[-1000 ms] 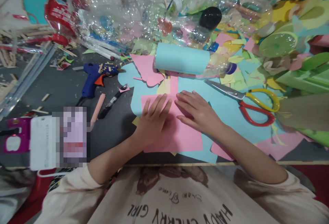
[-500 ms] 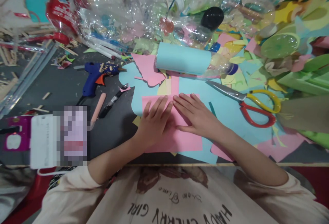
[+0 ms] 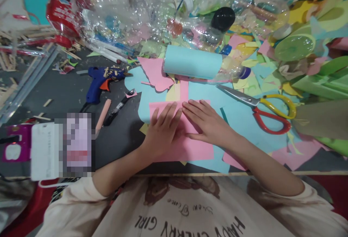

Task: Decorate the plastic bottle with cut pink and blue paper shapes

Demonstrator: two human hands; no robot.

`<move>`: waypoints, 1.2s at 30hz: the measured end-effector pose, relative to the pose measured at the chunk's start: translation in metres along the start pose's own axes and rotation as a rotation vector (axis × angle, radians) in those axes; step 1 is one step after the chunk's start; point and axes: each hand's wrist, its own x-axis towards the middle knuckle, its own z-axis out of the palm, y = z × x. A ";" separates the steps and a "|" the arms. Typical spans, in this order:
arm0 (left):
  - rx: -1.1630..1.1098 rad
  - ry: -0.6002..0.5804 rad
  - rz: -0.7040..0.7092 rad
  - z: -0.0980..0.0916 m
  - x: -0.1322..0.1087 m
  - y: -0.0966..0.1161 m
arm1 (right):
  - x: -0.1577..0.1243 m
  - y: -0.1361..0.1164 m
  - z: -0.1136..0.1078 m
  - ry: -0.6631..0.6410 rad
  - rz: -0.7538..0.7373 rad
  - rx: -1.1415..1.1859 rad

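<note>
A sheet of pink paper [image 3: 190, 151] lies in front of me on top of light blue paper [image 3: 202, 92]. My left hand [image 3: 161, 130] presses on its left half, palm down with the fingers spread. On the right half my right hand [image 3: 205, 121] rests flat, thumb stretched out toward the left hand. Both sets of fingertips are near the sheet's far edge, where parts of that edge are covered. Just beyond it lies a plastic bottle wrapped in light blue paper [image 3: 193, 61]. To the right are scissors [image 3: 254, 102] with one yellow and one red handle.
A blue glue gun [image 3: 95, 84], a black pen-like tool [image 3: 118, 110] and a pinkish stick [image 3: 103, 115] lie left. Nearer stand a white device [image 3: 45, 151] and a blurred-out item. Clear plastic bottles [image 3: 130, 15] and paper scraps [image 3: 258, 81] crowd the back and right.
Both hands stay flat on the pink paper with hardly any movement. The whole view has shifted very slightly.
</note>
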 end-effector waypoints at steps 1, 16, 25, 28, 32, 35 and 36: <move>-0.001 -0.003 0.001 0.000 0.000 0.000 | 0.000 0.000 0.000 0.002 0.000 0.005; 0.075 0.039 0.026 0.001 0.000 -0.001 | 0.003 -0.004 -0.005 0.072 -0.076 -0.056; 0.043 -0.014 0.014 -0.001 0.000 -0.001 | 0.000 -0.028 -0.004 0.154 -0.102 -0.216; 0.041 -0.020 0.013 -0.002 0.000 -0.001 | -0.001 -0.033 0.000 0.133 -0.064 -0.235; 0.054 -0.019 0.012 -0.003 0.000 -0.001 | -0.001 -0.033 0.001 0.125 -0.059 -0.218; 0.064 -0.019 0.014 -0.003 0.000 -0.001 | 0.000 -0.031 0.000 0.138 -0.054 -0.204; 0.062 -0.022 0.014 -0.003 0.000 -0.001 | 0.000 -0.031 0.000 0.142 -0.053 -0.201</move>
